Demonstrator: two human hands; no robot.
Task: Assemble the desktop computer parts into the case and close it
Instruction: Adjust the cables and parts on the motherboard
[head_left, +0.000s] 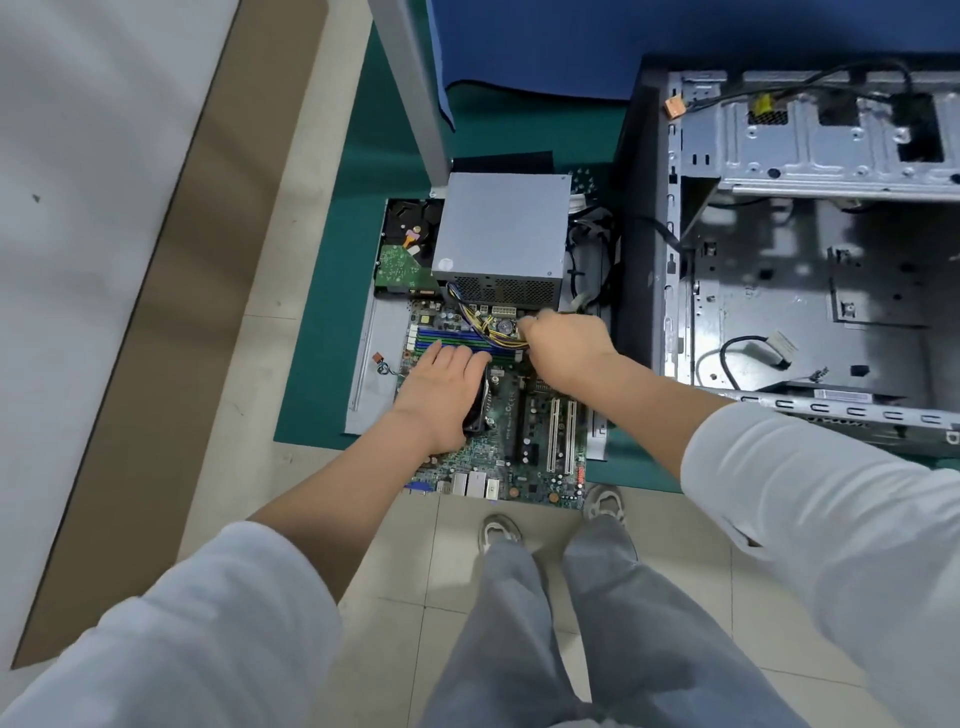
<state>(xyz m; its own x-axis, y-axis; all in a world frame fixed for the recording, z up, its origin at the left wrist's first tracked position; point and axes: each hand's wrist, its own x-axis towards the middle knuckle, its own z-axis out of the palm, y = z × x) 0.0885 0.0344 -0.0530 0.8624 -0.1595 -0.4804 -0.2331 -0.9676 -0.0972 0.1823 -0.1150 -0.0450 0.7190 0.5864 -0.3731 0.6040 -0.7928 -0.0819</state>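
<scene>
A green motherboard (524, 452) lies on the teal mat, its near edge overhanging the mat's front. My left hand (441, 395) rests flat, fingers straight, on the board's CPU cooler fan (480, 410). My right hand (563, 345) is curled around the yellow and black power cable bundle (480, 325) near the board's far edge. The cables run from the grey power supply (501, 234) just behind the board. A hard drive (405, 249) lies left of the supply, partly under it. The open metal case (831, 270) lies at the right, its inside mostly bare.
A grey side panel (371, 364) lies under the board's left side. Loose cables (589, 249) sit between the supply and the case. A blue partition (545, 47) and a grey post (410, 88) stand behind. My legs and shoes (501, 535) are on the tiled floor below.
</scene>
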